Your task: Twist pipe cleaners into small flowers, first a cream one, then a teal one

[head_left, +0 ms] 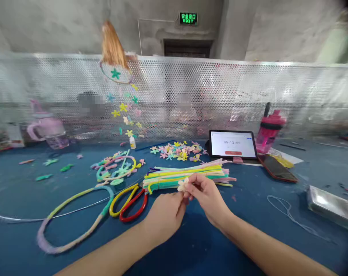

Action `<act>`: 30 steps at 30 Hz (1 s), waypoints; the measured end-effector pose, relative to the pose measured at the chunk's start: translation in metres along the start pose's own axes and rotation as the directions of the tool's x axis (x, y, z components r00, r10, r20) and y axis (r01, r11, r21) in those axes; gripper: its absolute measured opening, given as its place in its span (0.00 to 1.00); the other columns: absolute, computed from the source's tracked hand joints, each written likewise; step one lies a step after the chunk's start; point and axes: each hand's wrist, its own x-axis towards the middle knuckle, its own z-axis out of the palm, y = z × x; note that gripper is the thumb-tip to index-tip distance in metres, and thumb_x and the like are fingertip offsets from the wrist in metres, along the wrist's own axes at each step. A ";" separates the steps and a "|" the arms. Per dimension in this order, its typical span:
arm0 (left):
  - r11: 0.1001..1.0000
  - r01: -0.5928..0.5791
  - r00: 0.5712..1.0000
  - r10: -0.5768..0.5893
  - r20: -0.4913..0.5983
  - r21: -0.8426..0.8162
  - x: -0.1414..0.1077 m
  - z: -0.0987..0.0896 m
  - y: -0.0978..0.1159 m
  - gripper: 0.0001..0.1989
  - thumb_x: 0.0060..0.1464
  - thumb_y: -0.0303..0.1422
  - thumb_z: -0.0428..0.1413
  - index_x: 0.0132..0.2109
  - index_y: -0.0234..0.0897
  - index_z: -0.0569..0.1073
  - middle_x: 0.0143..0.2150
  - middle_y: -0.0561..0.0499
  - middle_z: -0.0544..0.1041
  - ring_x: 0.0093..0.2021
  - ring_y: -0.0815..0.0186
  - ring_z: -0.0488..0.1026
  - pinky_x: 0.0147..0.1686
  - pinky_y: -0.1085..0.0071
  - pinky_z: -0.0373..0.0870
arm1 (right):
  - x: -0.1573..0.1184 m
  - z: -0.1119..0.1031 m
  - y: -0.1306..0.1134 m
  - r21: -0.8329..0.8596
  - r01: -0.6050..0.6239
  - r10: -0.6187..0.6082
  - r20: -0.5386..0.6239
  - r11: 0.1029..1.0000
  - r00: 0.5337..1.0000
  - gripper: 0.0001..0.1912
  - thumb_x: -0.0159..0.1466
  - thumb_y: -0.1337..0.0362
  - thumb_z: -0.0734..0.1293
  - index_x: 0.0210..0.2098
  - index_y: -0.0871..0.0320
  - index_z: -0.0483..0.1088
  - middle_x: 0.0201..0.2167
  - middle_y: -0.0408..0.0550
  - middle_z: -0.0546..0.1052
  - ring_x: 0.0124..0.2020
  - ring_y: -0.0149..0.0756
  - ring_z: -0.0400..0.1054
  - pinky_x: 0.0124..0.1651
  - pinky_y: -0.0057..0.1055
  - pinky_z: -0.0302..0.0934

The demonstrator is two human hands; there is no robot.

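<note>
A small cream-white pipe-cleaner flower (183, 185) is pinched between my two hands at the middle of the table. My left hand (167, 212) is closed at its lower side, with the fingertips partly hidden. From the right, my right hand (205, 195) grips its edge between thumb and forefinger. Just behind lies a bundle of pastel pipe cleaners (188, 175) in pink, yellow, green and cream. Scissors with one yellow and one red handle (133, 209) rest left of my left hand. Further left lies a large multicoloured wrapped hoop (73, 199).
Finished flowers are heaped (181, 150) behind the bundle. A smaller hoop (116, 168) holds loose pieces. A tablet (232, 144) showing a timer, a phone (278, 168), a pink bottle (268, 132) and a metal case (333, 207) stand or lie rightward. A flower mobile (116, 73) hangs ahead.
</note>
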 end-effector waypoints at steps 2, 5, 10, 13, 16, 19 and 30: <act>1.000 -0.026 1.000 0.026 -0.015 -0.012 -0.001 0.001 0.001 0.12 0.58 0.29 0.40 0.35 0.35 0.68 0.28 0.48 0.74 0.26 0.64 0.71 0.27 0.71 0.64 | 0.002 0.000 -0.001 -0.011 0.011 -0.011 0.012 1.000 1.000 0.08 0.58 0.64 0.66 0.27 0.59 0.62 0.18 0.39 0.70 0.20 0.26 0.63 0.23 0.23 0.59; 0.999 -0.039 0.999 0.039 -0.014 -0.029 -0.002 0.001 0.002 0.13 0.59 0.30 0.39 0.35 0.35 0.68 0.27 0.49 0.74 0.25 0.65 0.71 0.26 0.72 0.64 | 0.003 -0.001 -0.001 -0.021 0.028 -0.028 0.022 0.999 0.999 0.08 0.57 0.64 0.66 0.27 0.59 0.63 0.17 0.38 0.69 0.19 0.26 0.63 0.23 0.23 0.59; 0.999 -0.024 1.000 0.024 0.010 -0.047 -0.002 -0.005 0.005 0.14 0.60 0.30 0.39 0.32 0.36 0.67 0.25 0.50 0.73 0.23 0.66 0.70 0.24 0.74 0.64 | 0.004 -0.003 0.001 -0.028 0.034 -0.033 0.017 0.999 0.999 0.08 0.57 0.64 0.67 0.28 0.59 0.62 0.18 0.39 0.70 0.21 0.26 0.64 0.24 0.23 0.59; 0.999 -0.035 0.999 0.035 0.012 -0.014 -0.003 -0.005 0.004 0.14 0.60 0.30 0.39 0.32 0.36 0.67 0.26 0.49 0.74 0.24 0.66 0.71 0.24 0.74 0.63 | 0.004 -0.003 0.001 -0.027 0.028 -0.028 0.012 0.999 1.000 0.09 0.57 0.64 0.67 0.28 0.59 0.62 0.19 0.39 0.70 0.21 0.26 0.64 0.24 0.23 0.58; 0.996 -0.057 0.998 0.056 0.017 0.071 -0.004 -0.004 0.002 0.14 0.60 0.30 0.39 0.34 0.36 0.67 0.29 0.48 0.75 0.26 0.64 0.72 0.25 0.72 0.63 | 0.003 -0.002 0.000 -0.048 0.022 -0.022 0.009 0.999 1.000 0.08 0.57 0.64 0.67 0.27 0.59 0.62 0.17 0.38 0.69 0.19 0.26 0.64 0.22 0.22 0.57; 0.982 -0.074 0.997 0.065 0.052 0.176 -0.004 -0.004 0.002 0.12 0.59 0.29 0.40 0.36 0.35 0.67 0.31 0.47 0.76 0.27 0.61 0.73 0.25 0.70 0.62 | 0.000 0.000 0.000 -0.085 0.016 -0.015 0.005 0.996 1.000 0.08 0.57 0.64 0.66 0.27 0.59 0.62 0.16 0.36 0.67 0.17 0.25 0.62 0.20 0.22 0.56; 0.936 -0.190 0.978 0.205 -0.022 0.297 -0.007 -0.014 0.002 0.12 0.58 0.31 0.42 0.29 0.36 0.67 0.24 0.50 0.73 0.22 0.64 0.70 0.21 0.71 0.55 | 0.003 -0.003 0.001 -0.117 0.040 -0.037 0.026 0.992 0.999 0.09 0.56 0.62 0.66 0.27 0.59 0.61 0.19 0.37 0.66 0.17 0.24 0.60 0.21 0.23 0.56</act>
